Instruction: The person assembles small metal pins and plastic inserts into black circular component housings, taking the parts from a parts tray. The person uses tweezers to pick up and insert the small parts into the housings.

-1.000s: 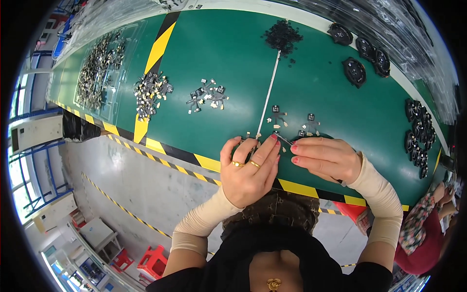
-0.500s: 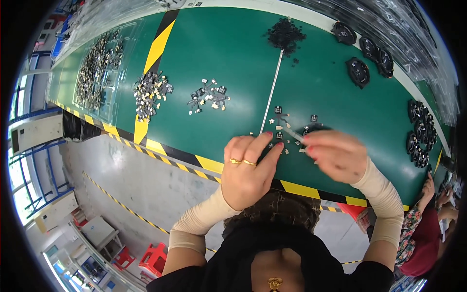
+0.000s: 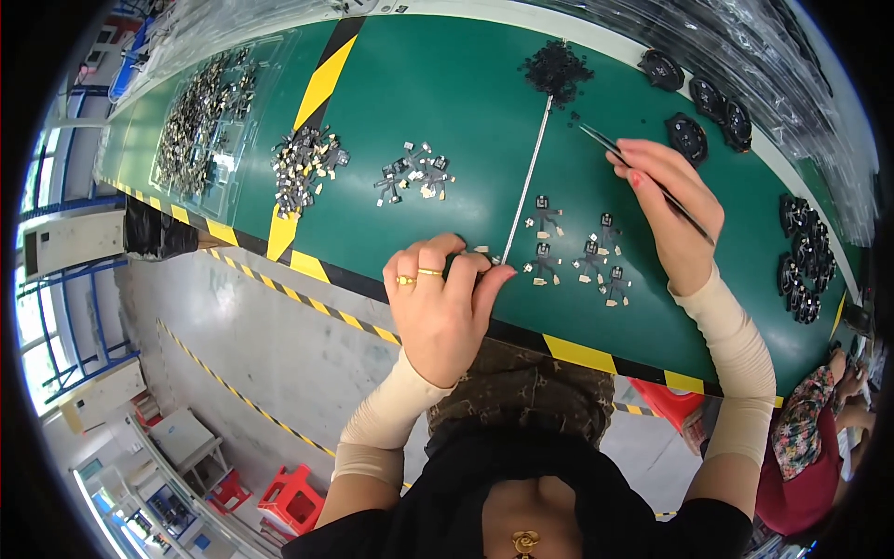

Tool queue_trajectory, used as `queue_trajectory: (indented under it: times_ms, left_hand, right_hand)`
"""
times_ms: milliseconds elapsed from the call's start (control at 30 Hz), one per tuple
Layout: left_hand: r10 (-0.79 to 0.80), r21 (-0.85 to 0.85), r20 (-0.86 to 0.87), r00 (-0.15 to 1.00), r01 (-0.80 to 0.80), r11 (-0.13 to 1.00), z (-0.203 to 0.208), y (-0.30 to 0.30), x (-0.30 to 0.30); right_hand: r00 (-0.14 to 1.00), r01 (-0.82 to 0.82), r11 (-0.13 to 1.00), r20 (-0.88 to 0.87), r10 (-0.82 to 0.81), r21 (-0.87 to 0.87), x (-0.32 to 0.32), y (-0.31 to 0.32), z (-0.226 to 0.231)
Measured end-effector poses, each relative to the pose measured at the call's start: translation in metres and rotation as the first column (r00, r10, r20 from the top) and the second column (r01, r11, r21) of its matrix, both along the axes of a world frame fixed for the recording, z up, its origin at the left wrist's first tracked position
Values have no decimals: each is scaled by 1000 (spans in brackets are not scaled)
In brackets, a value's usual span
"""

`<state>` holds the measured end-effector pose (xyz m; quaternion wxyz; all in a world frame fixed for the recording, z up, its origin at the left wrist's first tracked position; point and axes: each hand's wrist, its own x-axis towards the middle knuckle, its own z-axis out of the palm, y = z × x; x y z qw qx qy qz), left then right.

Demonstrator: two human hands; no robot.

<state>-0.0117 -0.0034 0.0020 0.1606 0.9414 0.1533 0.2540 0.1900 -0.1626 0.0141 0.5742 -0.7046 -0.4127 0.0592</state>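
Note:
My right hand [image 3: 678,200] grips dark tweezers [image 3: 684,212] in a pencil-like hold. Their tips lie apart beside a few loose black bits [image 3: 575,120], just below a heap of tiny black pieces [image 3: 556,72]. At the near end of a thin white strip [image 3: 527,177], my left hand [image 3: 438,293] rests with fingers curled and thumb close to the forefinger. What those fingertips pinch, if anything, is hidden; a small pale-tipped part [image 3: 482,250] shows beside them. Between the hands lie several small flex-cable parts [image 3: 543,252], each with a black square head and cream-tipped tails.
Leftward on the green table are a small cluster [image 3: 414,174] and a larger pile [image 3: 303,168] of similar parts, then a clear tray [image 3: 244,121] full of them. Black round housings [image 3: 687,138] sit at far right, more [image 3: 806,256] beyond. Another person's hand [image 3: 849,377] shows at the right edge.
My right hand with the tweezers has moved up and away, from the flex-cable parts to the black heap. My left hand has shifted slightly left, uncovering parts between the hands.

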Motion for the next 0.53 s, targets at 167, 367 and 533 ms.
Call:
queue_trajectory:
  times_ms: [167,367,533]
  left_hand:
    - [-24,0,-42,999,24,1000,-3,-5,-17]
    - [-170,-5,-40,985,170,985,1,14,-18]
    - [-241,-2,-6,970,241,970,0,7,-16]
  right_hand:
    - [995,-46,999,-84,44,-21,13,5,-6]
    - [990,-53,998,-132,48,-34,10,3,-7]
    - [995,-70,995,-77,65,-75,12,4,-6]
